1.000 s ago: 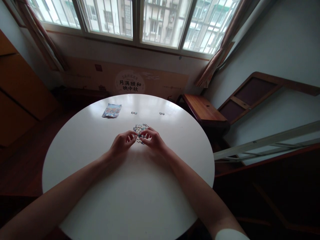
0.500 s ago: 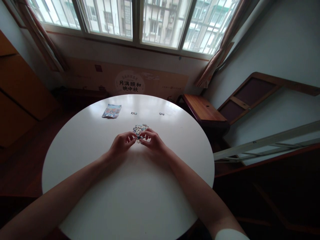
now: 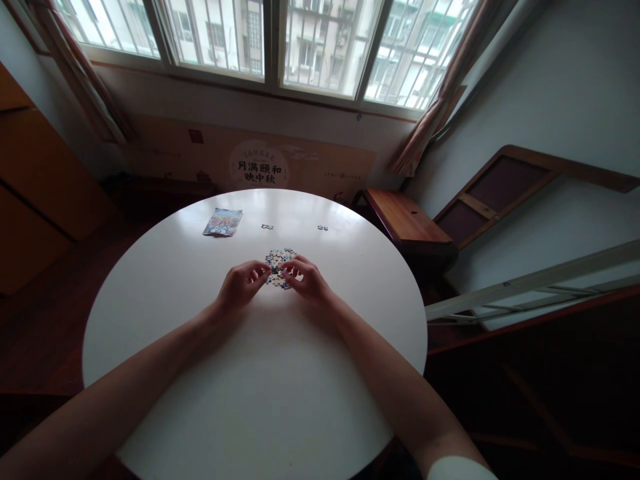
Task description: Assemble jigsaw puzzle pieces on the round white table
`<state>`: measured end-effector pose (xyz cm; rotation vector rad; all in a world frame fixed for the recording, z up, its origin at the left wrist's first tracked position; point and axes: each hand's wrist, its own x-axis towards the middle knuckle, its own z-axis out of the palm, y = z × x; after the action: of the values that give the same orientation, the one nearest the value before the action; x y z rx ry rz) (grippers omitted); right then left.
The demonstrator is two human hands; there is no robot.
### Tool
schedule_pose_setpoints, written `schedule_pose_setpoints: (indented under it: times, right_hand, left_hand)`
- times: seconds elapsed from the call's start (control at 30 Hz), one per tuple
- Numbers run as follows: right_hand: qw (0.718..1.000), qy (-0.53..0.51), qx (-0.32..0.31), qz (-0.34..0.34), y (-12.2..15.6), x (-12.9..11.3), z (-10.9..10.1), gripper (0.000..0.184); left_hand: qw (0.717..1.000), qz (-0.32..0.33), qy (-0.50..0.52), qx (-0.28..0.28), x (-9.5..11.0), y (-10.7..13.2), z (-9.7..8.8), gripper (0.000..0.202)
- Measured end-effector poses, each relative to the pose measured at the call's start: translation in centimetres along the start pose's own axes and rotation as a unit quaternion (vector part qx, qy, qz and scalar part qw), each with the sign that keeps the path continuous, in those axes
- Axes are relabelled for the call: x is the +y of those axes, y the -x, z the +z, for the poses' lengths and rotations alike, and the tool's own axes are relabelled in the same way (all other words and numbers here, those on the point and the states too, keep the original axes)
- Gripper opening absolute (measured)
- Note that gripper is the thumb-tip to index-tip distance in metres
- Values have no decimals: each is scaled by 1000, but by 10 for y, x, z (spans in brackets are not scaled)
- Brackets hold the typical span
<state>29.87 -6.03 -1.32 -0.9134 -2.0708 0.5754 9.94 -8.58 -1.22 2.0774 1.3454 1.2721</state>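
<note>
A heap of small jigsaw puzzle pieces lies near the middle of the white round table. My left hand is at the heap's left side, thumb and forefinger pinched on a dark puzzle piece. From the right, my right hand reaches over the heap with its fingertips drawn together; what they pinch is too small to make out. A narrow gap separates the fingertips of both hands. Parts of the heap are hidden behind the fingers.
Toward the far edge lie a small group of pieces, another small group and a colourful printed packet. A wooden stool or bench stands beyond the table at the right, under the barred window.
My fingertips have drawn slightly apart, showing more of the pieces between and below them. The view has shifted very slightly.
</note>
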Motion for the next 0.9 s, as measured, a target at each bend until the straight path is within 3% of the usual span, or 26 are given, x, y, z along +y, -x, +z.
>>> schedule_pose_setpoints:
  times: [0.47,0.9]
  right_hand:
    - [998,-19,31,-49,-1,5,2,10]
    - [998,-24,40,-49,-1,2,1,8]
  left_hand:
    - [1000,8,14,-11,-2,1,2,19]
    - [1000,12,11,-8,0,0,1,19]
